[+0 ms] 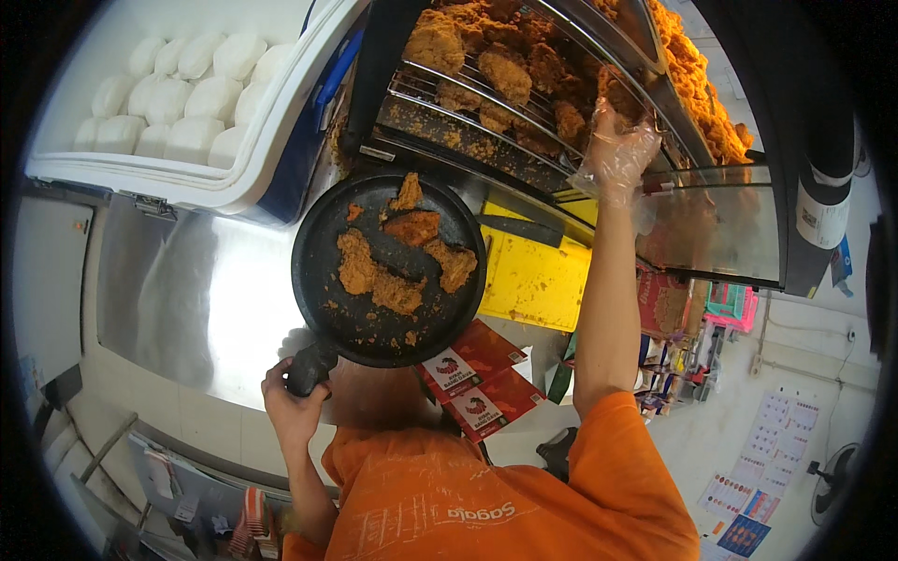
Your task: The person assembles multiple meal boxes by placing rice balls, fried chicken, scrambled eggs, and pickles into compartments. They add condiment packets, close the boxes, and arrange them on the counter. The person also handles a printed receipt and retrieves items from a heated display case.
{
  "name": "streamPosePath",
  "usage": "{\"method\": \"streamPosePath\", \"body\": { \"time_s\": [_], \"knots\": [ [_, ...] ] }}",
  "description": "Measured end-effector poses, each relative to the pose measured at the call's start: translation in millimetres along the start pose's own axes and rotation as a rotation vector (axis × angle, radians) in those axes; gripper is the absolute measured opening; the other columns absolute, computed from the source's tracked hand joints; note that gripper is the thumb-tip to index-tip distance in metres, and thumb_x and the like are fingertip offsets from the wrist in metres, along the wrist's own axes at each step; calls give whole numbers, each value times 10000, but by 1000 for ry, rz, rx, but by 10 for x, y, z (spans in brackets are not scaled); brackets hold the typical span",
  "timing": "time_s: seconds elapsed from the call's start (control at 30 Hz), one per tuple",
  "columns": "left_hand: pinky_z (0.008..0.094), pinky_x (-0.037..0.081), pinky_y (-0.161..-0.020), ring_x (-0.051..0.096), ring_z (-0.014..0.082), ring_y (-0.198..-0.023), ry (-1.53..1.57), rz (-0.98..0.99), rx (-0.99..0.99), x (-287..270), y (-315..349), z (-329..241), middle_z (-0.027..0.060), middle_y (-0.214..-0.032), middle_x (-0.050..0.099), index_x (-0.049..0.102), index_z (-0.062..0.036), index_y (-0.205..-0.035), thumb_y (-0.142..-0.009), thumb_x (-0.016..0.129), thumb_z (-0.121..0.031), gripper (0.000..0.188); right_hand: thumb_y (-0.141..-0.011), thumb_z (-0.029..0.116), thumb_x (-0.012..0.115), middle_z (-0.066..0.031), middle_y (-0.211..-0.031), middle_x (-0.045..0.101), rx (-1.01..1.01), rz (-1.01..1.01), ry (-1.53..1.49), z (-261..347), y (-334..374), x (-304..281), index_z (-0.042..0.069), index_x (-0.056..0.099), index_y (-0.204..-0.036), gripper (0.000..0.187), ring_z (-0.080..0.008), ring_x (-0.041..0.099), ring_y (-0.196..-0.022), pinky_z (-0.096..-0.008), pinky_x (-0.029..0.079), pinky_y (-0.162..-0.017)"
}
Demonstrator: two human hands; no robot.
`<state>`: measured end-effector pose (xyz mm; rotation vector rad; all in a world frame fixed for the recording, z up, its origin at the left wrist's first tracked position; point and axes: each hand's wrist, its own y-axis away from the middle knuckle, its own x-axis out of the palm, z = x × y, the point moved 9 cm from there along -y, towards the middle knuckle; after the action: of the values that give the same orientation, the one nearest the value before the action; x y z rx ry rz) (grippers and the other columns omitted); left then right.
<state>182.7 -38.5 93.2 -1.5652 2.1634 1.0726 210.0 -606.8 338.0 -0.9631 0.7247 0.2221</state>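
Observation:
My left hand (297, 400) is closed round the black handle of a frying pan (323, 304). Several pieces of fried chicken (398, 292) and loose crumbs lie in the pan. My right hand (617, 154), in a clear plastic glove, reaches into a glass-sided display case (711, 229). Its fingers are closed on a brown piece of fried chicken (615, 89), partly hidden by the hand. More fried chicken (505, 75) rests on the wire rack (477, 86) there, and crumbs cover the tray below.
A knife (524, 227) lies across a yellow cutting board (533, 280) right of the pan. Red printed packets (482, 379) sit on the metal counter (224, 299) by my body. At the far left stands an open white cooler (187, 182) filled with white wrapped bundles (168, 98).

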Motion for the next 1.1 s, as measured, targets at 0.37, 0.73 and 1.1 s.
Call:
{"method": "streamPosePath", "body": {
  "time_s": [0.37, 0.73, 1.1],
  "knots": [
    [429, 490, -952, 599, 361, -1072, 86, -41, 2, -5, -29, 51, 232, -1120, 633, 624, 63, -1203, -623, 855, -262, 704, -838, 348, 785, -154, -1160, 606, 972, 513, -2147, 724, 1367, 268, 54, 514, -1358, 656, -212, 607, -988, -355, 524, -745],
    [434, 486, -967, 599, 377, -1097, 82, -27, -59, -101, 167, 136, 227, -1111, 671, 654, 74, -1162, -604, 855, -294, 699, -909, 298, 706, -247, -1100, 683, -147, 933, -243, 1161, 2769, 1274, 10, 602, -1230, 444, -400, 644, -1065, -478, 484, -973],
    [427, 487, -967, 601, 369, -1094, 9, -44, -76, -115, 316, 74, 221, -1106, 670, 652, 66, -1170, -608, 846, -299, 697, -906, 264, 673, -214, -1294, 629, -76, 1161, -267, 891, 2806, 1256, 89, 550, -1375, 516, -375, 554, -1262, -476, 449, -1063]
  ]
}}
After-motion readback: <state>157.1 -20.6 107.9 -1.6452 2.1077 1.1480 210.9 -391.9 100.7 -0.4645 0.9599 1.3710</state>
